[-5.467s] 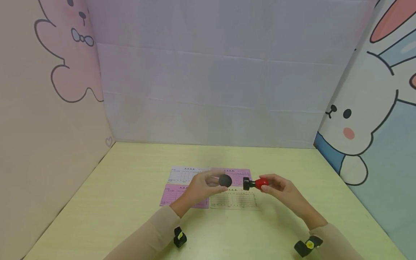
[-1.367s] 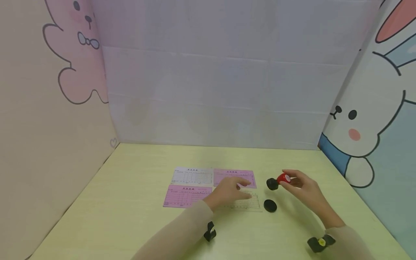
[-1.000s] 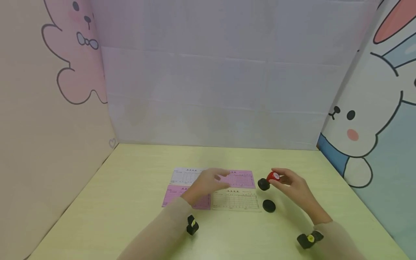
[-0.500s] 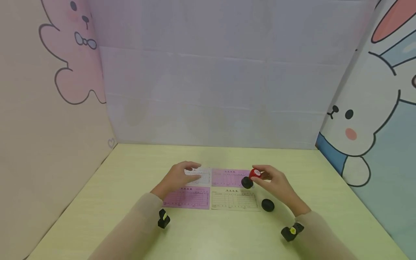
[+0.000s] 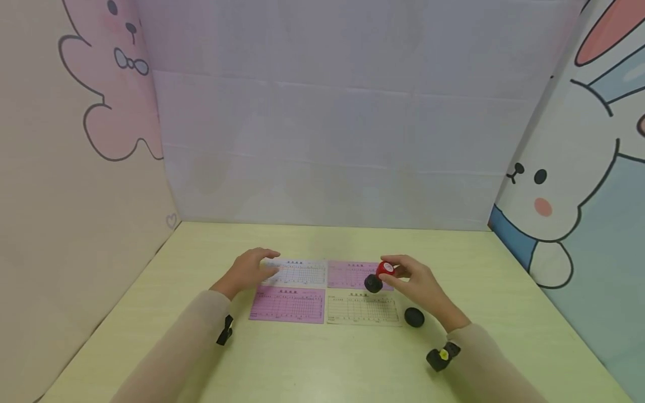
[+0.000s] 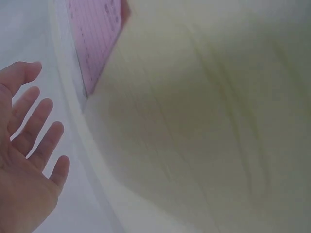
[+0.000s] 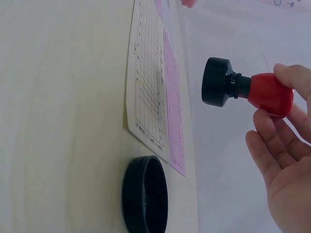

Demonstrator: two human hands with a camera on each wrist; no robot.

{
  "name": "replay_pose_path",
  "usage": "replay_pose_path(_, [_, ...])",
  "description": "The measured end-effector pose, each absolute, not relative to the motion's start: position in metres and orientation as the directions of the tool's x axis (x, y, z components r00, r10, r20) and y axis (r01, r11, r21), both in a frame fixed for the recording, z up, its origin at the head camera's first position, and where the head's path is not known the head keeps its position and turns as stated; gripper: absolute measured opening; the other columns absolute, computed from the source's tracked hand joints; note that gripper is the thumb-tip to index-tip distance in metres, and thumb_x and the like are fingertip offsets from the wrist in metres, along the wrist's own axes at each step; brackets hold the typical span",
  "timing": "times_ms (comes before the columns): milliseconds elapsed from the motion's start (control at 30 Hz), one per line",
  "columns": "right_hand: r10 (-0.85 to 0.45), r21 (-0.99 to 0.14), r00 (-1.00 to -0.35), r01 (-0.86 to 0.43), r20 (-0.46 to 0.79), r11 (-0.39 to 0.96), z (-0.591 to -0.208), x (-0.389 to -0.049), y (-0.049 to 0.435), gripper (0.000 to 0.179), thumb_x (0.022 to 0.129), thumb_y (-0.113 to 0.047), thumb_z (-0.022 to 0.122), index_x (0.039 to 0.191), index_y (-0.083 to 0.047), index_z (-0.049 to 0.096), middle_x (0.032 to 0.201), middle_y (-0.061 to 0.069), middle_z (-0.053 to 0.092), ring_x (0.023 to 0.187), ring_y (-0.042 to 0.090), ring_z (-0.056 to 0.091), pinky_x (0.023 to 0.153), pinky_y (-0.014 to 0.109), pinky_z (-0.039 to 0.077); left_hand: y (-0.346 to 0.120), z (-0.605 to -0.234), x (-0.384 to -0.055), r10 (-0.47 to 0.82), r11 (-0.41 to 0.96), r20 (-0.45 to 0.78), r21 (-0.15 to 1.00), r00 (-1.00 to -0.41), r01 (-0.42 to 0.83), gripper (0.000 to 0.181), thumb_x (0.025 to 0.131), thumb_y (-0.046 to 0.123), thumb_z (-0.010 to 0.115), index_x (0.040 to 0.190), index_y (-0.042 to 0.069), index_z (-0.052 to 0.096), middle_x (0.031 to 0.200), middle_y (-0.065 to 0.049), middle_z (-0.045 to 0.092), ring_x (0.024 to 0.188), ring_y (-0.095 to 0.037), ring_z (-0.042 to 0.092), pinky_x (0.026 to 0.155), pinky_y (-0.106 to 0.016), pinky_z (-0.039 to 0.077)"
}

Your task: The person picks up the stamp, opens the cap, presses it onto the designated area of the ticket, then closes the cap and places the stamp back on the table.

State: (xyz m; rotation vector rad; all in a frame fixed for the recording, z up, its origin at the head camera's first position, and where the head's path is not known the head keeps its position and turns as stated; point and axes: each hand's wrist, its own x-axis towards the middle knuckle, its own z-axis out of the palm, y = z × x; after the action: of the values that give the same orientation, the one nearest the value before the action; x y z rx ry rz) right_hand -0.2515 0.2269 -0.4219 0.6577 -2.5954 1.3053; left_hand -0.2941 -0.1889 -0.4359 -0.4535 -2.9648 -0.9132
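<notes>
My right hand (image 5: pixel 421 286) pinches a hand stamp (image 7: pixel 270 93) by its red, rounded handle. The stamp's black round head (image 5: pixel 373 283) tilts downward over the right-hand forms, apart from the paper. On the table below that hand lies the stamp's black round cap (image 5: pixel 414 317); in the right wrist view the cap (image 7: pixel 134 196) shows its hollow side. Over at the left, my left hand (image 5: pixel 246 272) holds nothing, its fingers spread beside the white form (image 5: pixel 302 273). The left wrist view shows the same hand (image 6: pixel 29 160) with loosely extended fingers.
Printed forms lie in a two-by-two block: the white one at back left, a pink one (image 5: pixel 347 272) at back right, another pink one (image 5: pixel 287 305) at front left, and a cream one (image 5: pixel 363 310) at front right. Cartoon-printed walls enclose the pale yellow table (image 5: pixel 322 364).
Earlier my left hand held the cap near the stamp; now the cap lies on the table. Since then my left hand has drawn away leftward, and my right hand has carried the stamp left over the forms.
</notes>
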Motion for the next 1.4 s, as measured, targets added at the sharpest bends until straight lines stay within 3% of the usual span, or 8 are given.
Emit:
replay_pose_path(233, [-0.315,-0.730,-0.890,-0.452,0.329,0.513,-0.423,-0.251,0.223,0.045,0.090,-0.024,0.077,0.131,-0.008,0.064,0.110,0.002,0.068,0.091,0.017,0.067,0.075,0.026,0.056,-0.202,-0.447,-0.303,0.340,0.825,0.053,0.463,-0.939,0.325,0.049,0.098,0.022,0.066,0.142,0.004,0.055,0.143,-0.022,0.049,0.135,-0.045,0.041,0.111,-0.061,0.032])
replay_pose_path(500, [-0.342,-0.717,-0.880,-0.469,0.330,0.516,-0.420,-0.253,0.213,0.046,0.091,-0.021,0.077,0.132,-0.006,0.063,0.111,0.003,0.068,0.090,0.017,0.068,0.077,0.026,0.057,-0.217,-0.454,-0.306,0.461,0.774,0.015,0.482,-0.887,0.410,0.050,0.102,0.018,0.057,0.147,-0.001,0.045,0.152,-0.026,0.038,0.139,-0.051,0.031,0.113,-0.065,0.025])
replay_pose_path(733, [-0.371,-0.728,-0.871,-0.479,0.324,0.490,-0.419,-0.257,0.200,0.045,0.091,-0.020,0.076,0.133,-0.010,0.063,0.110,0.002,0.068,0.087,0.015,0.067,0.074,0.026,0.057,-0.220,-0.457,-0.307,0.486,0.778,-0.030,0.471,-0.873,0.417,0.052,0.105,0.021,0.052,0.151,0.000,0.041,0.158,-0.023,0.032,0.143,-0.049,0.024,0.115,-0.064,0.019])
replay_pose_path(1067, [-0.412,-0.752,-0.850,-0.499,0.328,0.432,-0.422,-0.266,0.179,0.042,0.090,-0.017,0.078,0.129,-0.012,0.065,0.113,0.003,0.068,0.080,0.016,0.065,0.069,0.025,0.055,-0.223,-0.458,-0.307,0.510,0.768,-0.049,0.477,-0.859,0.429,0.055,0.105,0.022,0.051,0.152,-0.002,0.037,0.159,-0.023,0.030,0.145,-0.049,0.022,0.116,-0.063,0.018])
replay_pose_path(1400, [-0.389,-0.787,-0.881,-0.434,0.269,0.439,-0.419,-0.274,0.157,0.040,0.089,-0.023,0.079,0.127,-0.017,0.067,0.111,-0.002,0.069,0.082,0.016,0.064,0.067,0.025,0.053,-0.225,-0.458,-0.306,0.521,0.764,-0.050,0.472,-0.852,0.440,0.054,0.105,0.020,0.053,0.151,-0.005,0.038,0.157,-0.025,0.032,0.144,-0.051,0.022,0.116,-0.065,0.017])
